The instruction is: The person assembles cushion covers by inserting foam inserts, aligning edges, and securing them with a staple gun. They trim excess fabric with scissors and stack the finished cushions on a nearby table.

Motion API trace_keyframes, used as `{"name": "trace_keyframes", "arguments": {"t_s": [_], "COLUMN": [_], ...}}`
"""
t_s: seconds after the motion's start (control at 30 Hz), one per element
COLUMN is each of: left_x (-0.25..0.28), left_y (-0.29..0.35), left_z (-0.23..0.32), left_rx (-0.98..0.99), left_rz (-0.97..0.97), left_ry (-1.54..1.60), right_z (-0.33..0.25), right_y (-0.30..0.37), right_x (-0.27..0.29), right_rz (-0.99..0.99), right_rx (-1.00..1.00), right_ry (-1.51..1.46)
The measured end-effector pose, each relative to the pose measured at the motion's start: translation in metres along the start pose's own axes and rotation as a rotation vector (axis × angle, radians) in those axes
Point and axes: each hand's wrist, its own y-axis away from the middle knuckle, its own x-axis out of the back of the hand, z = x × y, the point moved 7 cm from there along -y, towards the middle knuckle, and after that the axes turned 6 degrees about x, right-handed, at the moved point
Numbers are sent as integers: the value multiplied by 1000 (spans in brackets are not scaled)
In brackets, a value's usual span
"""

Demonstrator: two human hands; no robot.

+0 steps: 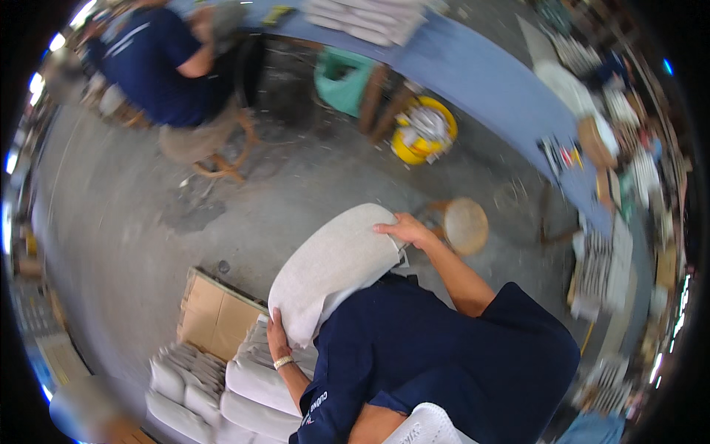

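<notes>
A wide, light grey fabric-covered cushion (pixel 336 259) with a curved edge is held up in front of my body. My left hand (pixel 277 339), with a band on its wrist, grips its lower left end. Around the right end, my right hand (pixel 404 229) is closed with the thumb on top of the fabric. A loose flap of cloth shows along the side nearest my shirt. Beside and below my left forearm lie stacked cushions (pixel 255 385) of the same pale fabric.
A cardboard sheet (pixel 214 311) stands behind the stacks. Ahead are a round stool (pixel 466 226), a yellow bucket (pixel 452 122) of scraps and a green bin (pixel 344 92). A long blue table (pixel 481 81) curves across, bearing more cushions (pixel 366 18) and tools. Another person (pixel 159 66) sits far left.
</notes>
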Motion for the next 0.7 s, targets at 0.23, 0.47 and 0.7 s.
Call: {"name": "trace_keyframes", "arguments": {"t_s": [0.23, 0.47, 0.7], "left_x": [-157, -363, -529], "left_y": [18, 55, 308], "left_z": [120, 288, 507], "left_rx": [-167, -573, -1049], "left_rz": [-261, -718, -1380], "left_ry": [-491, -297, 216], "right_z": [144, 241, 65], "right_y": [140, 192, 211], "right_x": [99, 137, 345], "right_rz": [379, 863, 1366], "right_rx": [-174, 61, 627], "right_ry": [-530, -1261, -1299]}}
